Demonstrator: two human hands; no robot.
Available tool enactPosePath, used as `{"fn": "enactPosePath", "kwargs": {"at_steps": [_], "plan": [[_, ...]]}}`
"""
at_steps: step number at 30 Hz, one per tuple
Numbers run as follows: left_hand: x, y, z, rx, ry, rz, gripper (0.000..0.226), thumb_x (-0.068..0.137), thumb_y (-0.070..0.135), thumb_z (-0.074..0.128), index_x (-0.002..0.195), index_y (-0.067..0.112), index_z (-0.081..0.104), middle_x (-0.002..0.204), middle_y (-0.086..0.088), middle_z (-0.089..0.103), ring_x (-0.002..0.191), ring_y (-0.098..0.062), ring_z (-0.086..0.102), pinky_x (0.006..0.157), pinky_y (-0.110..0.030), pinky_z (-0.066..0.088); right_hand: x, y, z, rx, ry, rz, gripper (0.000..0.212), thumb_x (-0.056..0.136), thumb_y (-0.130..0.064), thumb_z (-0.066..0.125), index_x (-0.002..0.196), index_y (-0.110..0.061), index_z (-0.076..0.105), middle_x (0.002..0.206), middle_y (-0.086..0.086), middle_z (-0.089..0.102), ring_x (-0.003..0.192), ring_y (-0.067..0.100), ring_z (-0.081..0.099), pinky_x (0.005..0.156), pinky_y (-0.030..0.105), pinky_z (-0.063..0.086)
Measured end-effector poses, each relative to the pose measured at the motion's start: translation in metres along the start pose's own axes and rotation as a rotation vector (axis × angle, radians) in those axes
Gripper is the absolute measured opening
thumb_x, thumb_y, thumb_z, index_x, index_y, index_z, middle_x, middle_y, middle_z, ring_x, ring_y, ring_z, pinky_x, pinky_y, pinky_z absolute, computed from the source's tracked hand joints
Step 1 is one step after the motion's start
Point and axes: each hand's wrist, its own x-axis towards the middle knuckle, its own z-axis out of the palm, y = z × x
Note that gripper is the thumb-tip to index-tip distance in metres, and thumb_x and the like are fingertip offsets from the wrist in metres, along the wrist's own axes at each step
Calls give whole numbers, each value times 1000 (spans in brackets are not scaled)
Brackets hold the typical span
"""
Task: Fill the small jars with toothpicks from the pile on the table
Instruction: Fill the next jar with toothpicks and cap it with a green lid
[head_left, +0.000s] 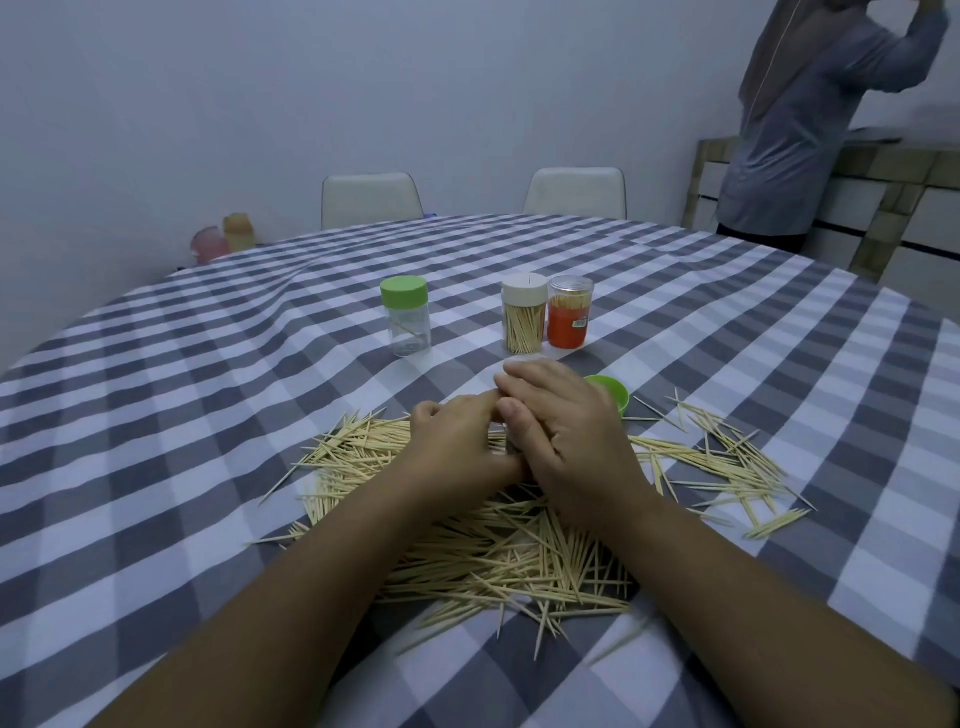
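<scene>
A wide pile of toothpicks (498, 551) lies on the checked tablecloth in front of me. Both hands meet over its far edge around a small clear jar (524, 360), of which only the rim shows. My right hand (566, 441) wraps round that jar. My left hand (457, 447) has its fingers curled against the jar's left side; what it pinches is hidden. A loose green lid (610, 392) lies just right of my right hand. Farther back stand a nearly empty green-lidded jar (406, 317), a white-lidded jar full of toothpicks (524, 314) and an orange-labelled full jar (570, 312).
The round table (208, 415) carries a grey-and-white checked cloth. Two white chairs (371, 200) stand at its far side. A person in a grey top (800, 130) stands at a counter at the back right. Two coloured containers (223, 239) sit by the left wall.
</scene>
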Motion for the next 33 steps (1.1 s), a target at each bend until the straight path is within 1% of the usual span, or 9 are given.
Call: {"fn": "enactPosePath", "kwargs": {"at_steps": [4,7,12,14,17,19,22,27,33], "plan": [[1,-1,0,-4,-6,-5,33,83,31,58,116,33,53,102,18,60,107,-5,52,102,-37,22,1,-2,-3,-2,21,62,45,90,-40,41,119,-18,66,129,-2,59,126,14,47,102,48,36],[-1,-2,-3,-13,-2,-9,37,83,35,60,119,35,53,104,20,60,108,-1,51,103,-35,20,1,-5,-6,96,-79,129,45,91,-40,43,125,-17,62,134,-4,56,129,8,43,108,45,33],[-2,-4,-8,-28,-30,-91,64,79,54,64,136,37,40,115,20,54,109,-3,35,91,-29,16,5,-11,-26,307,-152,277,36,100,-26,44,135,-23,50,143,-6,46,134,4,34,112,32,29],[-3,-3,-8,-21,-43,-115,70,80,52,65,141,37,33,126,14,54,115,-8,31,90,-28,13,9,-5,-38,207,-151,395,38,99,-17,43,135,-24,50,142,-4,48,126,7,43,97,24,37],[-3,-2,-7,-9,-59,-121,68,82,49,63,142,38,32,135,9,51,123,-16,29,91,-28,14,15,14,-54,-47,-261,609,43,95,-8,39,134,-21,53,130,8,56,93,19,57,67,26,42],[-3,-1,-6,-19,-53,-116,67,82,48,64,140,38,34,133,10,53,122,-17,31,92,-29,17,17,30,-61,-169,-304,716,44,93,-5,38,132,-18,55,125,12,58,93,23,56,73,30,44],[-4,3,-5,-32,-45,-97,65,83,46,65,140,36,35,127,11,54,109,-6,29,92,-29,17,14,56,-70,-394,-355,839,41,92,-6,39,129,-11,57,131,15,54,115,31,50,94,36,46],[-7,9,-5,-2,-35,-75,64,83,45,66,139,34,36,130,10,55,104,-3,30,100,-31,19,4,76,-92,-667,-430,1095,38,92,-15,37,127,-3,48,133,16,44,120,34,40,92,38,37],[-10,11,-2,-20,-19,-86,64,81,48,67,137,34,39,123,11,58,124,-12,42,107,-34,18,-2,77,-98,-667,-501,1107,40,93,-16,35,128,-6,49,138,16,42,125,35,39,94,40,37]]}}
